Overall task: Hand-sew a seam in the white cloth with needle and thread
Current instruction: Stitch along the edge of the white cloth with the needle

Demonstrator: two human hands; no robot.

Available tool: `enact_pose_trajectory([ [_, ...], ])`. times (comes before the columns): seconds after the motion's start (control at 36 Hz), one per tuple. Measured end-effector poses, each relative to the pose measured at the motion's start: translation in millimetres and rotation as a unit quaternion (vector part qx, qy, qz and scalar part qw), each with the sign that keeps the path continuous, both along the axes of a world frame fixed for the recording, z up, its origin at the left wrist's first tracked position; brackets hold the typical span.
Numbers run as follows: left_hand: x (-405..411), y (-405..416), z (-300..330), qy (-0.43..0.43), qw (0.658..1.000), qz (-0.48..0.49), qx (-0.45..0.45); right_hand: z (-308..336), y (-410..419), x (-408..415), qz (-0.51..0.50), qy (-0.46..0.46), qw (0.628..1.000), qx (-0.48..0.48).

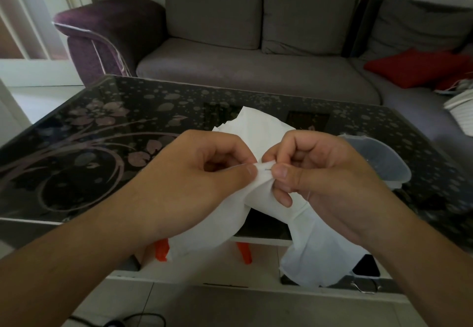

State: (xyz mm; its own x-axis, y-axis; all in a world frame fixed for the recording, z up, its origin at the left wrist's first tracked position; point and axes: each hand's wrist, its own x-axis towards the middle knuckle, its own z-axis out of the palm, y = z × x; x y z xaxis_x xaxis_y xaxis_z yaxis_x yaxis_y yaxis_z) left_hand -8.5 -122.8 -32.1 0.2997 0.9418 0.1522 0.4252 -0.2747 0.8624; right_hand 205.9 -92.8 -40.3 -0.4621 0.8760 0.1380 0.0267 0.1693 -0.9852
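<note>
- Left hand at frame centre-left, fingers curled in, thumb pressed against forefinger, pinching a folded edge of the white cloth.
- Right hand at frame centre-right, fingers curled, thumb and forefinger pressed together on the needle; only a short dark bit of needle shows at the cloth fold between the two thumbs.
- The two pinches sit just beside each other, thumb tips nearly touching across the fold.
- Thread is a thin pale line running down over the right hand's palm side; where it ends, cannot tell.
- Cloth is held up above the near edge of the table, bunched behind the hands at frame centre and hanging in two flaps toward bottom centre and bottom right.
- Table is dark glass with a floral print, filling the middle band of the frame.
- Clear plastic container on the table at right, partly hidden behind the right hand.
- Grey sofa across the top, red cushion at upper right.
- Orange item under the table, bottom centre; too hidden to identify.
</note>
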Motion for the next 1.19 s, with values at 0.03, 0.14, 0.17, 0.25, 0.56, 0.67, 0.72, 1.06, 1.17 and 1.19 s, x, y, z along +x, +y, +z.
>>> enact_pose_trajectory([
  [0.03,0,0,0,-0.001,1.000,-0.001,-0.001,0,0,0,0.003,0.003,1.000,-0.004],
  [0.14,0,0,-1,-0.006,1.000,-0.004,-0.002,-2,1,0,0.013,0.012,1.000,-0.011],
  [0.17,0,0,-2,-0.007,1.000,-0.004,-0.002,-2,1,0,0.018,0.016,1.000,-0.014],
  [0.25,-1,0,-2,-0.007,1.000,-0.007,-0.003,-2,2,2,0.024,0.017,0.999,-0.021],
  [0.56,0,1,-3,0.007,1.000,-0.017,-0.006,-1,1,0,0.035,0.020,0.999,-0.022],
  [0.67,-1,2,-5,0.006,1.000,-0.026,-0.004,0,1,-2,0.039,0.024,0.999,-0.025],
  [0.72,-1,3,-6,0.008,1.000,-0.028,0.000,-1,1,-1,0.042,0.019,0.999,-0.024],
  [1.06,-2,6,-9,0.003,0.999,-0.047,-0.015,-3,2,0,0.064,0.012,0.997,-0.034],
  [1.17,-2,6,-11,0.007,0.999,-0.043,-0.022,-6,1,2,0.058,-0.002,0.998,-0.020],
  [1.19,-1,6,-11,0.006,0.999,-0.043,-0.023,-6,1,2,0.054,-0.005,0.998,-0.015],
])
